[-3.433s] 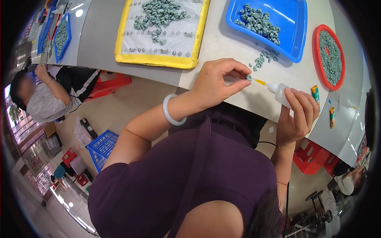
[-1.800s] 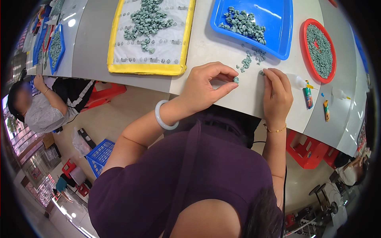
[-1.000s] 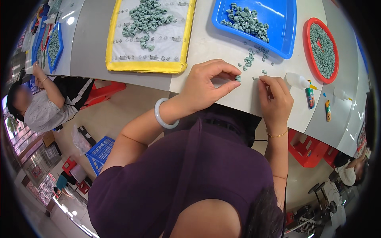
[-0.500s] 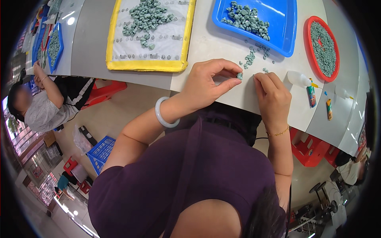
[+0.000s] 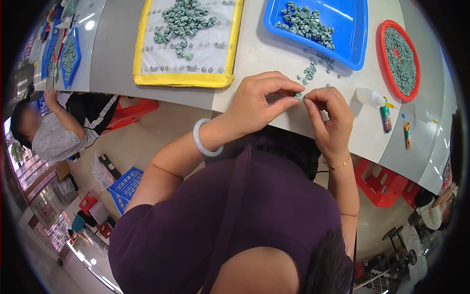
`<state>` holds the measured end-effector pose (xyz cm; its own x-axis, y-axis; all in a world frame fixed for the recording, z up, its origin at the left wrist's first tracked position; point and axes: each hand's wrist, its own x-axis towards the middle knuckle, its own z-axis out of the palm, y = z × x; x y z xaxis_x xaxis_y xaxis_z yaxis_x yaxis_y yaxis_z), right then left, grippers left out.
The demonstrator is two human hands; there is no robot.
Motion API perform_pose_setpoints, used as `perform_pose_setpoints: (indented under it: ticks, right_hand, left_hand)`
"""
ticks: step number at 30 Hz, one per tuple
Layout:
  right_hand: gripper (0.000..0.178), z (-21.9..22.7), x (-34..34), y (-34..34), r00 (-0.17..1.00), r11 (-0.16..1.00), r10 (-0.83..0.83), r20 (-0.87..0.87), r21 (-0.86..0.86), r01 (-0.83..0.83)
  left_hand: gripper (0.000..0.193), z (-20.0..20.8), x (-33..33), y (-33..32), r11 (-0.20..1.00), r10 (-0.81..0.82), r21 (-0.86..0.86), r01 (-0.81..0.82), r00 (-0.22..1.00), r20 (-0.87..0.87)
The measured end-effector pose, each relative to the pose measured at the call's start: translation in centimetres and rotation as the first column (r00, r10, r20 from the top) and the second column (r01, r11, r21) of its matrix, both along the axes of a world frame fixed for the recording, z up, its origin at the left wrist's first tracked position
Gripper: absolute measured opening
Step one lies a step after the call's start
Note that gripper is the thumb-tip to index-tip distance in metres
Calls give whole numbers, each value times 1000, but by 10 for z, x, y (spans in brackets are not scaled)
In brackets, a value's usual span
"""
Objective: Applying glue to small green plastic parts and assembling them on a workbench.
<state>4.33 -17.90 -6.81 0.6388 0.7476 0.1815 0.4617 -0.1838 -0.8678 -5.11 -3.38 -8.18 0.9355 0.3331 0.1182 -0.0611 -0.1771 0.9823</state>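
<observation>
My left hand (image 5: 262, 100) pinches a small grey-green molded piece (image 5: 298, 96) between thumb and forefinger, above the table's near edge. My right hand (image 5: 334, 115) is closed in a pinch right beside it, fingertips at the piece; whatever lies between them is too small to make out. Just beyond the hands, loose grey-green pieces (image 5: 309, 72) are scattered on the table (image 5: 264, 59). More of them fill one end of a blue tray (image 5: 350, 34) and lie in a heap (image 5: 183, 22) on a yellow-edged board (image 5: 147, 79) covered with printed sheeting.
Right of my hands stand a white squeeze bottle (image 5: 369, 97) with a yellow tip and a green tube (image 5: 386, 120). Farther right are an orange tube (image 5: 407, 136) and a round red tray (image 5: 417, 88) of tiny green pieces. A co-worker (image 5: 58, 130) sits at the left near another blue tray (image 5: 75, 73).
My right hand has moved left, from apart to fingertips at the piece in my left hand. The left hand keeps its pinch, nearly still.
</observation>
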Motion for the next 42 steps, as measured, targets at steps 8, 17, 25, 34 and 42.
perform_pose_setpoints:
  ticks: [8,17,25,34,42]
  right_hand:
    - [7,-2,3,1,997,999,42,-69,-20,-43]
    - [10,-2,-2,1,764,996,-7,-645,61,61]
    - [12,-20,-17,0,993,961,-89,-72,255,105]
    - [13,-19,-16,4,987,962,-122,-108,232,144]
    - [12,-15,-12,6,973,957,-173,-150,208,202]
  left_hand:
    - [21,-1,0,2,999,-9,54,7,999,35]
    - [19,-3,-4,3,993,-35,-114,43,997,73]
    - [16,3,-6,1,979,-68,-195,61,997,-31]
    - [14,3,-1,5,985,-92,-156,70,986,-136]
    - [14,11,2,7,927,-100,-375,33,982,-161]
